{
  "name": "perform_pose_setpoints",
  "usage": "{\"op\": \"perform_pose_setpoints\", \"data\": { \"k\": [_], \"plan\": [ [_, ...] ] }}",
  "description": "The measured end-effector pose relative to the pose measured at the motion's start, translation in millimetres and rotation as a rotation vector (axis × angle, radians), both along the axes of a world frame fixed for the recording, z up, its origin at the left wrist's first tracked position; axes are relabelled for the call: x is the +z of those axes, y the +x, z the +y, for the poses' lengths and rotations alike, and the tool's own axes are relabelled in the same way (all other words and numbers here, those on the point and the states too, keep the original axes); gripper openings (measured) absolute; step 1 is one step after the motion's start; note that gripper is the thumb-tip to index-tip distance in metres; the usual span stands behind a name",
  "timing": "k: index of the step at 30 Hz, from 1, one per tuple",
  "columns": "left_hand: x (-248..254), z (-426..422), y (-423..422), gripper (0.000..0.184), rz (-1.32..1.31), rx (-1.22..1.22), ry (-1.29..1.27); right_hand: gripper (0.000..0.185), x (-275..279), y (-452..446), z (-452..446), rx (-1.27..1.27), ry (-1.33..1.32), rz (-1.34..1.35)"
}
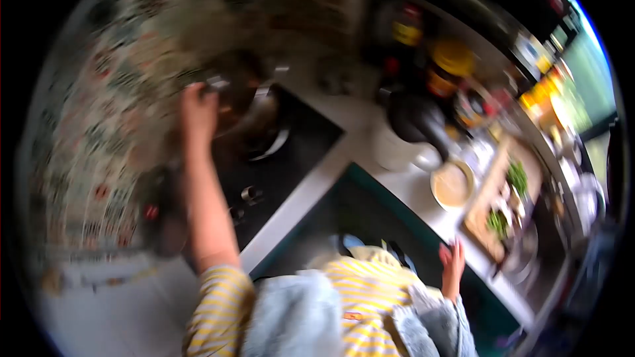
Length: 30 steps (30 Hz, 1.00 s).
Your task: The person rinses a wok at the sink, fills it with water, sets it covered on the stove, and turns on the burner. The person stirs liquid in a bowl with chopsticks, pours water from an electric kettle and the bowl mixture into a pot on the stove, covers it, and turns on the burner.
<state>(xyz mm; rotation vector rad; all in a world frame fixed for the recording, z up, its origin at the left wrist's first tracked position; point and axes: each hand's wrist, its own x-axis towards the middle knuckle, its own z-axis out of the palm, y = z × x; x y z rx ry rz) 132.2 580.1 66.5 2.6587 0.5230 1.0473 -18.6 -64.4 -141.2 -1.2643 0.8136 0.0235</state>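
My left hand [200, 109] reaches out over the stove, its fingers closed at the knob of a dark, see-through pot lid [238, 96]. Motion blurs both, and the lid looks tilted. Below and beside the lid, part of a shiny pan [270, 140] shows on the black cooktop [301, 129]; what it contains is hidden. My right hand [453, 261] hangs near the counter's front edge with fingers apart, holding nothing. Closest to it are a wooden cutting board [479, 228] with chopped greens and pale pieces, and a bowl of light-brown liquid [452, 185].
A white container [390, 149] stands on the counter with a black ladle-like utensil [417, 118] over it. Behind are a yellow-lidded jar [452, 59] and a dark bottle [407, 26]. A patterned wall [99, 125] borders the stove. A dark green-edged mat [357, 201] covers the floor.
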Motion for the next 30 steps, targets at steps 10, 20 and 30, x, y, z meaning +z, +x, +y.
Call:
{"op": "perform_pose_setpoints", "data": {
  "k": [10, 20, 30],
  "plan": [
    [43.4, -141.0, -16.5, 0.021, 0.0, -0.646, -0.481, 0.063, 8.7, 105.4, 32.7, 0.024, 0.167, -0.038],
    [-34.5, -274.6, -54.2, 0.016, 0.879, -0.758, -0.851, 0.053, 9.2, 114.0, 23.5, 0.037, 0.399, -0.15],
    [-114.1, -445.5, -8.5, 0.074, 1.094, -1.015, -1.998, 0.053, 103.1, 97.5, -32.3, 0.225, 0.311, -0.079]
  ]
}}
